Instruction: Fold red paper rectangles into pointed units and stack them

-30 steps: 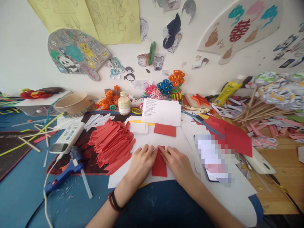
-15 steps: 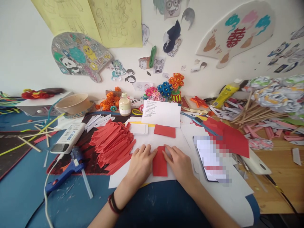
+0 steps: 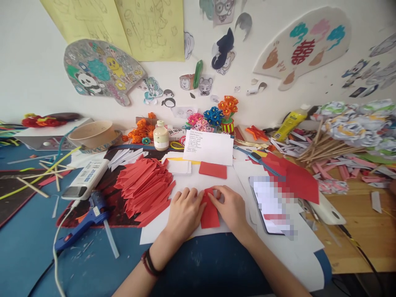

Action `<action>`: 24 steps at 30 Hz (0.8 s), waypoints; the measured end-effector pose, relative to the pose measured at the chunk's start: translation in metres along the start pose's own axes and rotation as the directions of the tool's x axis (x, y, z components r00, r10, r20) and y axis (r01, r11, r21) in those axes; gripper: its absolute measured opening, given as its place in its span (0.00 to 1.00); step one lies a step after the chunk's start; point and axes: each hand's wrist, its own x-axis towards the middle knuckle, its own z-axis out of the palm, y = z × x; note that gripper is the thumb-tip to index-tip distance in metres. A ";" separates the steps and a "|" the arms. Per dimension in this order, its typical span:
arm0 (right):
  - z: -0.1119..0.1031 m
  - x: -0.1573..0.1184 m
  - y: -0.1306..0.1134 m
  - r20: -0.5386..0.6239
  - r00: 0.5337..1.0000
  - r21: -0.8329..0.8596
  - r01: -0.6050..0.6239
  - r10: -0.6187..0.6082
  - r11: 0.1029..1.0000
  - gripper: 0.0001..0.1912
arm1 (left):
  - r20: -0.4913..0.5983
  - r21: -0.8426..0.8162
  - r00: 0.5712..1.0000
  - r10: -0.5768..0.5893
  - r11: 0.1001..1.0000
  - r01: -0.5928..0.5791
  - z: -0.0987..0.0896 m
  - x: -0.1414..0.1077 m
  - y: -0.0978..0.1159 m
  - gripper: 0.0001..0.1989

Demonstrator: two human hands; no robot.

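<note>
Between both hands a red rectangle of paper (image 3: 210, 215) lies on white sheets, close to the table's near edge. My left hand (image 3: 186, 210) grips its upper left side, fingers bent and thumb tucked near the top. At the upper right edge my right hand (image 3: 229, 206) pinches the same paper between thumb and forefinger. Just beyond lies a small stack of red paper rectangles (image 3: 213, 170). To the left of my left hand is a heap of folded red paper strips (image 3: 145, 187).
A blue glue gun (image 3: 83, 225) and a white power strip (image 3: 86, 179) with a cable lie left. On the right is a phone (image 3: 269, 210) beside red sheets (image 3: 292, 175). Behind stand a handwritten card (image 3: 208, 147), a bottle (image 3: 161, 138) and paper flowers (image 3: 213, 117).
My right hand's fingers have curled from lying along the paper's right edge into a pinch at its top. My left hand has closed in slightly over the paper's upper left.
</note>
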 end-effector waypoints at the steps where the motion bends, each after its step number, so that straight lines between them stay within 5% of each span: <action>1: -0.001 0.001 0.000 0.005 1.000 0.010 -0.025 0.025 1.000 0.07 | 0.008 -0.001 1.000 -0.002 1.000 0.002 0.000 0.000 0.000 0.17; 6: -0.002 0.008 0.001 0.044 0.988 0.012 -0.148 0.147 0.989 0.05 | 0.037 0.003 0.999 -0.003 1.000 0.003 0.001 0.001 0.002 0.16; 10: -0.003 0.007 0.008 0.031 0.993 0.051 0.112 -0.114 0.992 0.07 | 0.041 0.007 0.999 0.005 1.000 -0.005 0.001 0.002 0.002 0.16; 15: -0.005 0.000 0.014 0.009 0.915 -0.031 0.403 -0.403 0.915 0.13 | 0.033 -0.005 0.999 0.013 1.000 -0.013 0.002 0.001 -0.001 0.16; 24: -0.006 -0.006 0.018 0.044 0.870 -0.088 0.492 -0.490 0.866 0.19 | 0.000 -0.025 1.000 0.001 1.000 -0.001 0.005 -0.001 -0.003 0.16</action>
